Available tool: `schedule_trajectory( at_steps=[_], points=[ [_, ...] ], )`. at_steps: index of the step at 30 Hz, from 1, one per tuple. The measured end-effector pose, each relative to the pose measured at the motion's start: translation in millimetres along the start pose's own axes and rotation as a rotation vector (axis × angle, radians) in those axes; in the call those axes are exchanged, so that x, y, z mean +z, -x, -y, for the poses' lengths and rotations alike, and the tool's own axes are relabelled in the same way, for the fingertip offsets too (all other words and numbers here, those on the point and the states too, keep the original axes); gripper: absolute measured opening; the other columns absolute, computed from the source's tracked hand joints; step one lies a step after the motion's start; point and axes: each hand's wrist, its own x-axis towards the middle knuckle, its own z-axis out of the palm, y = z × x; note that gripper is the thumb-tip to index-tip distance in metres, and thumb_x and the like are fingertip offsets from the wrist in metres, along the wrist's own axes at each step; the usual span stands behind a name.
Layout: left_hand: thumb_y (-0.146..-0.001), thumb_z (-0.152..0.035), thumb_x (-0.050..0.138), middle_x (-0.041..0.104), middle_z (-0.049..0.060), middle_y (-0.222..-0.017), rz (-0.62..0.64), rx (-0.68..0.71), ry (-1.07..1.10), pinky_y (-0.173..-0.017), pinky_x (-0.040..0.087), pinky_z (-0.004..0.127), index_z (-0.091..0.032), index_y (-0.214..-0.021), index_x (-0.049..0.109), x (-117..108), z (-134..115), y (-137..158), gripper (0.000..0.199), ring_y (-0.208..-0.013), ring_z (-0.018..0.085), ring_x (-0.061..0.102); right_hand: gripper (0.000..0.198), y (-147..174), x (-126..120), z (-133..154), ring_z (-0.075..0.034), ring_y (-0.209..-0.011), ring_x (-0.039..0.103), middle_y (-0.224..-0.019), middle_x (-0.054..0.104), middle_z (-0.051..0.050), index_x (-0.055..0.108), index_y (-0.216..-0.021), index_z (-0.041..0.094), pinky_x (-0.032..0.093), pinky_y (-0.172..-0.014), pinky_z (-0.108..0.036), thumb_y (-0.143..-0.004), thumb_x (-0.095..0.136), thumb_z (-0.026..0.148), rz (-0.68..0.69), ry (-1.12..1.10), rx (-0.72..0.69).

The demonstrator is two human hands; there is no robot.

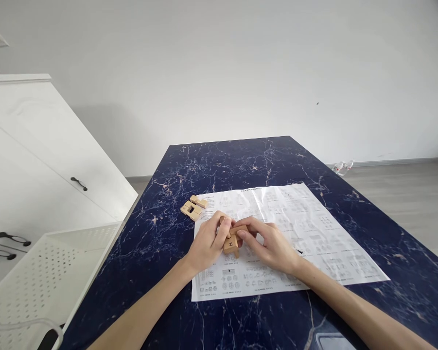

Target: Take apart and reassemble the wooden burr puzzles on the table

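Between my two hands is a small wooden puzzle of interlocking notched pieces (pixel 231 244), one of them marked with a 2. My left hand (pixel 209 240) is closed on its left side, thumb and fingers pinching the upper part. From the right, my right hand (pixel 268 241) pinches a piece that points right, thumb in front and fingers behind. The puzzle is over a printed instruction sheet (pixel 288 214) with rows of small diagrams. Loose notched wooden pieces (pixel 191 210) lie at the sheet's upper left corner. My fingers hide part of the puzzle.
The sheet lies creased on a dark blue marble-patterned table (pixel 233 163). To the left stand a white cabinet (pixel 58 146) with black handles and a white perforated bin (pixel 40 272). A transparent object (pixel 342 167) is beyond the table's right edge. A flat rectangular object (pixel 333 341) is at the front edge.
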Motion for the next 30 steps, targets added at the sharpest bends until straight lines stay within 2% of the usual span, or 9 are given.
schedule_trajectory(
  at_steps=[5, 8, 11, 13, 16, 19, 26, 30],
  points=[
    [-0.111, -0.054, 0.035, 0.066, 0.004, -0.090, 0.039, 0.005, 0.023, -0.073, 0.048, 0.032, -0.019, -0.098, 0.060, -5, -5, 2, 0.045, -0.077, 0.018, 0.061, 0.020, 1, -2, -3, -0.021, -0.083, 0.076, -0.096, 0.080, -0.004, 0.064, -0.120, 0.024, 0.057, -0.070, -0.032, -0.110, 0.050, 0.035, -0.009, -0.006, -0.048],
    [-0.106, -0.067, 0.037, 0.069, 0.011, -0.112, 0.107, 0.005, 0.151, -0.083, 0.054, 0.037, -0.019, -0.113, 0.061, -8, -3, 3, 0.054, -0.095, 0.024, 0.068, 0.020, 2, -5, -7, -0.020, -0.082, 0.076, -0.097, 0.080, -0.004, 0.063, -0.123, 0.025, 0.057, -0.070, -0.031, -0.110, 0.051, 0.033, -0.037, 0.011, -0.064],
    [-0.084, -0.079, 0.067, 0.064, 0.016, -0.138, 0.107, 0.052, 0.154, -0.107, 0.050, 0.049, -0.022, -0.142, 0.052, -10, 1, 3, 0.083, -0.126, 0.036, 0.063, 0.020, 2, -5, -9, -0.019, -0.078, 0.075, -0.101, 0.080, -0.004, 0.063, -0.125, 0.026, 0.056, -0.070, -0.031, -0.110, 0.051, 0.034, -0.082, 0.052, -0.082],
    [-0.070, -0.072, 0.085, 0.062, 0.017, -0.144, 0.083, 0.057, 0.098, -0.114, 0.045, 0.055, -0.022, -0.147, 0.050, -10, 2, 2, 0.098, -0.135, 0.040, 0.057, 0.021, 3, -4, -10, -0.018, -0.075, 0.074, -0.105, 0.080, -0.004, 0.062, -0.126, 0.027, 0.056, -0.069, -0.030, -0.110, 0.051, 0.033, -0.108, 0.085, -0.106],
    [-0.070, -0.058, 0.090, 0.064, 0.018, -0.143, 0.067, 0.045, 0.020, -0.114, 0.046, 0.058, -0.020, -0.147, 0.052, -11, 2, 2, 0.094, -0.135, 0.041, 0.058, 0.018, 3, -2, -10, -0.016, -0.068, 0.071, -0.102, 0.080, -0.004, 0.061, -0.123, 0.026, 0.054, -0.065, -0.030, -0.110, 0.051, 0.031, -0.139, 0.132, -0.144],
    [-0.070, -0.050, 0.090, 0.068, 0.016, -0.140, 0.045, 0.094, -0.055, -0.113, 0.048, 0.057, -0.020, -0.147, 0.053, -12, 1, 2, 0.091, -0.131, 0.040, 0.063, 0.011, 3, 0, -9, -0.016, -0.062, 0.068, -0.091, 0.079, -0.003, 0.059, -0.115, 0.024, 0.052, -0.061, -0.029, -0.109, 0.052, 0.030, -0.167, 0.160, -0.160],
    [-0.066, -0.051, 0.091, 0.072, 0.012, -0.134, 0.002, 0.128, -0.122, -0.112, 0.048, 0.056, -0.023, -0.146, 0.052, -11, 0, 2, 0.093, -0.125, 0.038, 0.067, 0.010, 3, 5, -9, -0.018, -0.064, 0.070, -0.086, 0.078, -0.004, 0.058, -0.111, 0.023, 0.048, -0.058, -0.030, -0.108, 0.054, 0.031, -0.222, 0.207, -0.137],
    [-0.067, -0.053, 0.090, 0.073, 0.012, -0.129, 0.012, 0.122, -0.102, -0.111, 0.049, 0.055, -0.022, -0.145, 0.053, -11, 1, 2, 0.092, -0.124, 0.037, 0.067, 0.010, 3, 3, -8, -0.017, -0.064, 0.068, -0.084, 0.075, -0.002, 0.058, -0.110, 0.023, 0.050, -0.061, -0.029, -0.109, 0.052, 0.031, -0.181, 0.158, -0.142]
  ],
)
